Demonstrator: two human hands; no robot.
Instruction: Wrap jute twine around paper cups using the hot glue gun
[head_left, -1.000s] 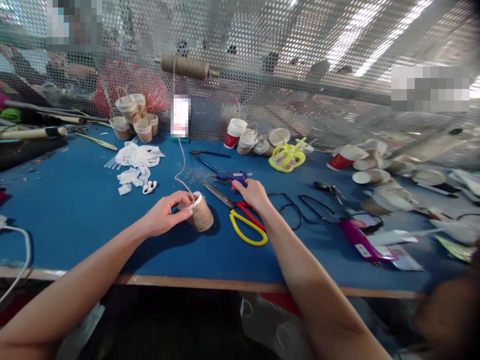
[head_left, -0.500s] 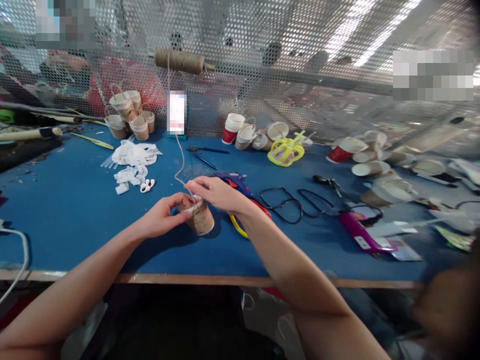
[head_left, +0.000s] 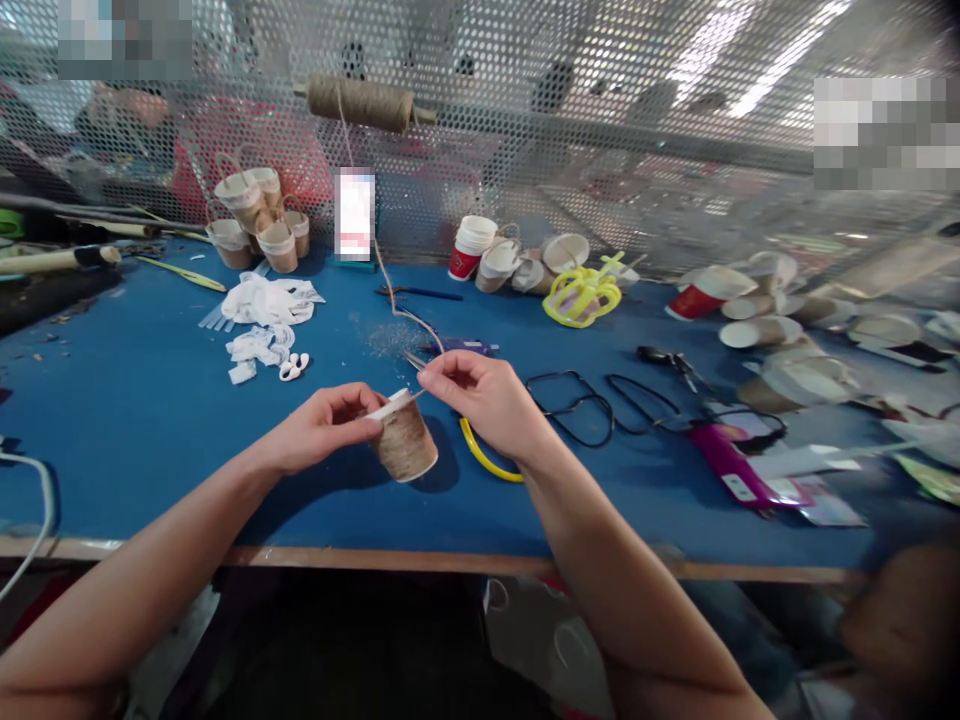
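Note:
My left hand (head_left: 326,428) pinches the white rim of a paper cup (head_left: 405,442) wrapped in brown twine, holding it tilted above the table. Just right of the rim, my right hand (head_left: 480,395) is closed on a strand of twine (head_left: 409,317). That strand runs up and back toward a twine spool (head_left: 360,103) on a rod at the mesh panel. Behind my right hand lies a blue glue gun (head_left: 469,348), partly hidden, and a yellow curved handle (head_left: 484,457) shows beneath the wrist.
White cloth scraps (head_left: 270,303) and small white scissors (head_left: 293,366) lie to the left. Twine-wrapped cups (head_left: 277,246) are stacked behind them. A phone (head_left: 355,215) stands at the back. A yellow basket-like frame (head_left: 581,297), black cable (head_left: 574,410) and purple packet (head_left: 739,470) lie to the right.
My right hand has moved right, away from the cup's rim, drawing the twine with it. The cup has shifted slightly right and down in my left hand.

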